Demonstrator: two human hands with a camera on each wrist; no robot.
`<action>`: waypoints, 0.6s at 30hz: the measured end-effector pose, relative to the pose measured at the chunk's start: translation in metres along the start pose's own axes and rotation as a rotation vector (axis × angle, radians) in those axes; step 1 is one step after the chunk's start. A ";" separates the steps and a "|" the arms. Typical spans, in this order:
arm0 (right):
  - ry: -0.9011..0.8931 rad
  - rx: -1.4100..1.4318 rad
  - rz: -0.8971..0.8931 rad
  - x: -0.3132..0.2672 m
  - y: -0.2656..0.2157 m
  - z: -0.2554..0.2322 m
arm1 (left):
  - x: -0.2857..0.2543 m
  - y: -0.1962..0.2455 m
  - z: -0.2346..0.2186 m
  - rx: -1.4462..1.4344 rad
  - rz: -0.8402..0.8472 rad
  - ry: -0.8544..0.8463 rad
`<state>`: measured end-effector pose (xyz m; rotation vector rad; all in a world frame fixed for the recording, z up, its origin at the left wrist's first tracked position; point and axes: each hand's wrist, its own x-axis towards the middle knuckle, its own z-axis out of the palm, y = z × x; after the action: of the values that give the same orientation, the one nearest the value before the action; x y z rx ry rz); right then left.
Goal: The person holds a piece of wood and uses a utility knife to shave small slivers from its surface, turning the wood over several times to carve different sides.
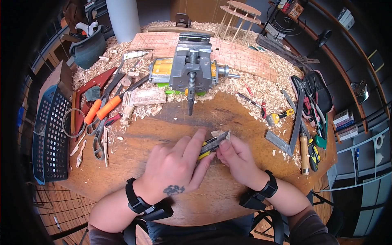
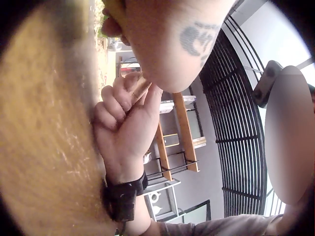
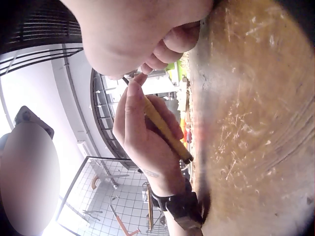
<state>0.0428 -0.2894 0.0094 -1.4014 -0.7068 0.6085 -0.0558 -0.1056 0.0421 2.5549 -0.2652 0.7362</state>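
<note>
My left hand point(image 1: 173, 161) grips a yellow-and-black utility knife point(image 3: 160, 123), index finger stretched along it. The knife's grey blade point(image 1: 216, 142) points up and right, against a small pale piece of wood point(image 1: 218, 133). That piece is pinched in my right hand point(image 1: 241, 157), its thumb right by the blade's tip. In the left wrist view, a bit of the wood point(image 2: 140, 93) shows between the right hand's curled fingers and thumb. Both hands meet low over the near middle of the wooden table point(image 1: 196, 202); fingers hide much of the wood.
A grey vise point(image 1: 192, 65) stands beyond my hands amid wood shavings point(image 1: 134, 110). Orange-handled tools point(image 1: 108, 107) and scissors point(image 1: 97, 141) lie left, near a blue perforated basket point(image 1: 51, 139). At right are a metal square point(image 1: 279, 141), a wood-handled chisel point(image 1: 304, 155) and pliers point(image 1: 313, 155).
</note>
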 end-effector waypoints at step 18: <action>0.040 -0.083 0.018 -0.002 -0.007 -0.002 | 0.001 0.005 -0.004 0.018 -0.032 -0.024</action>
<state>0.0428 -0.2922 0.0158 -1.4936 -0.6953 0.5692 -0.0588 -0.1081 0.0479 2.5805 -0.2261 0.6995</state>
